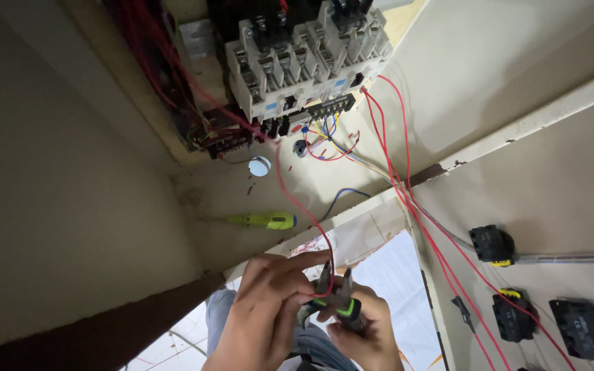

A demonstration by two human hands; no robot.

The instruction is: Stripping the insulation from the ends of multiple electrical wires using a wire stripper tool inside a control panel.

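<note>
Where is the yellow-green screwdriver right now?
The screwdriver lies left of centre on the cabinet floor, below the contactors and above both hands.

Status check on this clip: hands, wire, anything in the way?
Left hand pinching thin red wire. Right hand gripping green-handled pliers on it. Nothing blocking; green screwdriver lies apart.

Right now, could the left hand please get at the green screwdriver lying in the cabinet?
Probably yes: the left hand pinches the red wire, but nothing lies between it and the green screwdriver.
</note>
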